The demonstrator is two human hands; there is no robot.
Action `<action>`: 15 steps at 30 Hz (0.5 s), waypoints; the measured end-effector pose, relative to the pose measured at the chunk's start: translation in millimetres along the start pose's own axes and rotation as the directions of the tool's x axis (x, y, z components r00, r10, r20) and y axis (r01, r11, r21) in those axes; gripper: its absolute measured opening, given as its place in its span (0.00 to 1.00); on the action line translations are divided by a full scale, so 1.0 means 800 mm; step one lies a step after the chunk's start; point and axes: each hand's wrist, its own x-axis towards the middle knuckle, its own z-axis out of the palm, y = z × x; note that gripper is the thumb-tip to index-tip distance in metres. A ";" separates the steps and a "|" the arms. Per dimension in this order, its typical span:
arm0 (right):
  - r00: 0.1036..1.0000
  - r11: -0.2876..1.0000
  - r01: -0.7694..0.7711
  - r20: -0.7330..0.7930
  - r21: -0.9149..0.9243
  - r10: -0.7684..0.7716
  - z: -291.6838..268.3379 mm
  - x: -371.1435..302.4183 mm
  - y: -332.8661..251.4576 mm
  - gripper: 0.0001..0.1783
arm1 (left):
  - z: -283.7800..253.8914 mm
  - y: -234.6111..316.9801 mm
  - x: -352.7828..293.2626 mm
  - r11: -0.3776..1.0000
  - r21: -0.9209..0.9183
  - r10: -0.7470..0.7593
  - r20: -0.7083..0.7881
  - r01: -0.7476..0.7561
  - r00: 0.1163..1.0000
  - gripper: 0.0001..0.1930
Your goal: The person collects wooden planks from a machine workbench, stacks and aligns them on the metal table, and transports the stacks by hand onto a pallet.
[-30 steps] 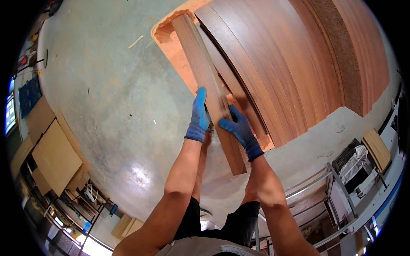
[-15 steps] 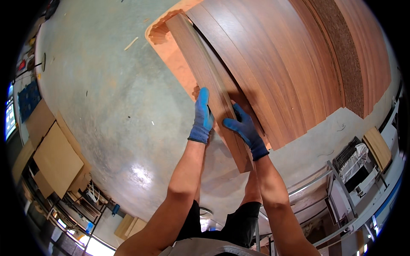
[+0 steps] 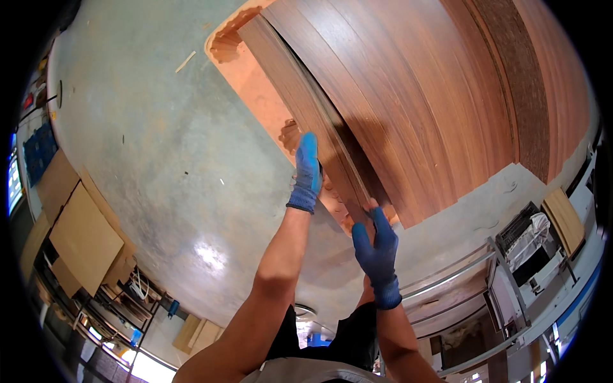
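A long brown wood-grain board (image 3: 300, 96) lies tilted along the left side of a stack of similar boards (image 3: 396, 96), with a dark gap between them. My left hand (image 3: 307, 171), in a blue knit glove with coated palm, grips the board's left edge; its thumb points away from me and its other fingers are mostly hidden beneath. At the board's near end is my gloved right hand (image 3: 378, 252). Its thumb and forefinger close about the corner there, and a bare fingertip shows. The board's underside is out of sight.
Beneath the boards is an orange pallet (image 3: 255, 86), its left rim exposed. A metal frame cart (image 3: 460, 277) stands at lower right, near a dark crate (image 3: 517, 226). Cardboard sheets (image 3: 86, 239) lean at the left. Small scraps (image 3: 186, 62) lie on the concrete floor (image 3: 153, 147).
The board has shifted away from me, and its near end no longer sticks out as far. My right hand has slid down from its right edge to the near end. The left stays on the left edge.
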 end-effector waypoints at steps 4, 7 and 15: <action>0.960 0.959 -0.279 0.006 0.052 0.279 -0.009 -0.036 0.034 0.27 | 0.010 -0.005 0.003 1.000 0.008 0.013 0.007 -0.013 1.000 0.16; 0.922 0.902 -0.388 0.086 0.189 0.378 -0.010 -0.051 0.040 0.27 | 0.005 -0.004 0.021 0.985 0.041 0.163 0.046 -0.165 0.986 0.14; 0.890 0.860 -0.455 0.139 0.232 0.433 -0.006 -0.080 0.049 0.21 | 0.042 0.026 0.010 0.988 0.147 0.026 0.082 -0.038 0.996 0.09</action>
